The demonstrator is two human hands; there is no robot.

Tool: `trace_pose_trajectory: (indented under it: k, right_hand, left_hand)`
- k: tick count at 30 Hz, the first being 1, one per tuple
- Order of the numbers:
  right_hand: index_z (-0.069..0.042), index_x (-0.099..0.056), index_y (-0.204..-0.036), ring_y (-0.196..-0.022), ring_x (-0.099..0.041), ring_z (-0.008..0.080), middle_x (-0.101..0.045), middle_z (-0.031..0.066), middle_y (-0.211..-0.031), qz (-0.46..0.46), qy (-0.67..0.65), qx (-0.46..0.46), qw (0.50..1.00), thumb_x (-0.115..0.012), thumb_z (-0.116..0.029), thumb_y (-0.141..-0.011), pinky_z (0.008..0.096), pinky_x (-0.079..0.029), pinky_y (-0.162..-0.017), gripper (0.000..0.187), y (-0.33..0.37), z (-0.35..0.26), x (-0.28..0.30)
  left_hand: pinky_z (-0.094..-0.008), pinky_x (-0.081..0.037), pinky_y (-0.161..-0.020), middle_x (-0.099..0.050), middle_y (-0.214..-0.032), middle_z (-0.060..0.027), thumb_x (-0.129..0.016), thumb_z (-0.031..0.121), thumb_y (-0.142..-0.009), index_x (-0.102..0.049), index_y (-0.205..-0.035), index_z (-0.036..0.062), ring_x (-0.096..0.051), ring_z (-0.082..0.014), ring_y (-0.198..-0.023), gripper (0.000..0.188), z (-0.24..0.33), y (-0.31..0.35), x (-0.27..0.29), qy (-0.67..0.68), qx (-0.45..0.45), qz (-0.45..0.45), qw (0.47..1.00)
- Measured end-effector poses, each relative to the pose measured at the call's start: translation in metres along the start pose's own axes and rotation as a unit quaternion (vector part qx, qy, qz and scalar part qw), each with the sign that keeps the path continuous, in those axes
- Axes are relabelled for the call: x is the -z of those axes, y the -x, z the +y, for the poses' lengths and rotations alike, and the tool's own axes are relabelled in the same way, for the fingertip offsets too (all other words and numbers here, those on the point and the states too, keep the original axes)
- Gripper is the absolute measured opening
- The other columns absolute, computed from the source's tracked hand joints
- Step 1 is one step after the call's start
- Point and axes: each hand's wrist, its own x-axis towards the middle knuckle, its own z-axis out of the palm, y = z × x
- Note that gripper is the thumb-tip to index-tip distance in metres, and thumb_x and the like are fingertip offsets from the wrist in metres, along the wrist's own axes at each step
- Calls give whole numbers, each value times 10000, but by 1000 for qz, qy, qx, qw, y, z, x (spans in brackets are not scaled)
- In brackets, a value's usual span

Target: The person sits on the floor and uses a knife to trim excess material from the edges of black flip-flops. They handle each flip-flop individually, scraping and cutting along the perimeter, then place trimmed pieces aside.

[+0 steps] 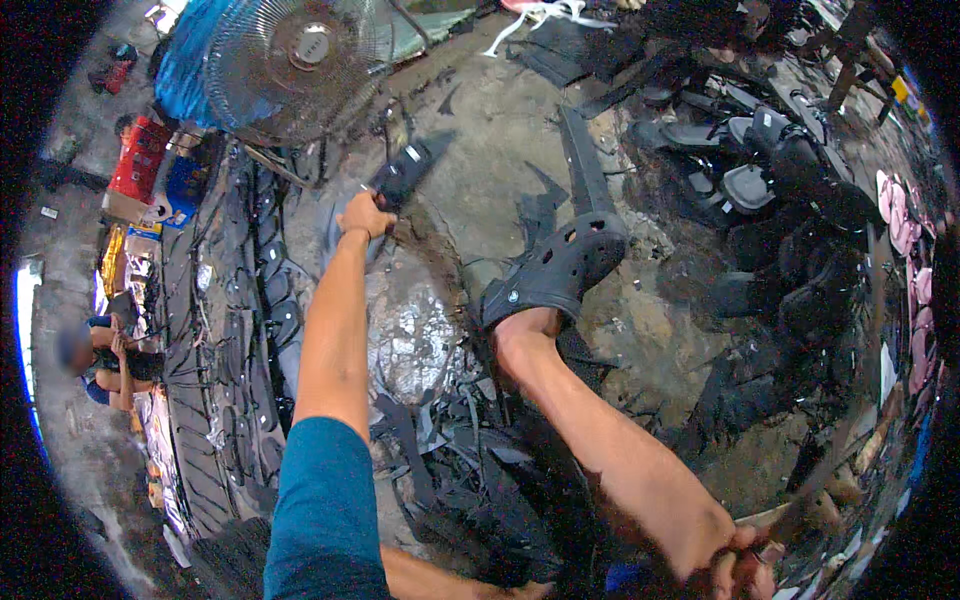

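My left arm, in a teal sleeve, stretches forward. My left hand [366,213] is closed around the near end of a black slipper [405,170], which has a small pale mark near its far end. At the lower right, beside my bent knee, my right hand [745,568] has its fingers curled. What it holds, if anything, is too blurred to make out. Between the two hands my leg reaches forward, its foot in a black clog [560,265]. Dark rubber scraps [470,460] lie in a heap below the left hand.
A standing fan [300,60] is at the far left. Long rows of black slippers [265,330] line the left side. More black sandals [750,170] pile up at the right, with pink slippers [900,215] at the edge. Another person [110,360] sits far left near a red box [140,165].
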Motion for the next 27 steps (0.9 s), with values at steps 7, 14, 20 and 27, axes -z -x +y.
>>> trace_pose_trajectory:
  k: [7, 14, 20, 27]
  right_hand:
    - [10, -418, -1329, -805, -641, 300, -635, 205, -967, 154, 226, 217, 937, -543, -461, -912, 432, -524, -726, 641, -25, 7, 18]
    - [-83, -691, -1168, -811, -670, 214, -711, 91, -892, 268, 790, -67, 547, -652, -571, -827, 340, -531, -732, 597, -40, 62, -87]
    - [-26, -694, -989, -781, -568, 60, -673, -30, -877, 48, 540, -138, 829, -804, -195, -841, 265, -487, -740, 250, 49, 157, -54]
    - [4, -637, -1163, -835, -585, 74, -670, -11, -942, 128, 538, -88, 829, -783, -189, -867, 270, -500, -772, 383, 92, 161, -38]
  left_hand:
    - [-417, -459, -725, -551, -774, -115, -719, 105, -739, -569, -880, 57, -551, -317, -783, 212, -50, 241, 136, 75, -355, 136, 922]
    - [-401, -495, -842, -566, -887, -97, -682, 75, -729, -575, -859, 83, -580, -310, -934, 169, -62, 510, 222, -67, -523, 131, 840]
    - [-431, -458, -1065, -575, -1129, -114, -693, 25, -716, -626, -1103, 75, -568, -296, -1154, 396, -74, 623, 136, 191, -434, 138, 870]
    - [-396, -481, -1011, -558, -1319, -116, -750, 13, -810, -448, -1377, 21, -576, -228, -1164, 642, -32, 686, 29, 759, -44, -58, 647]
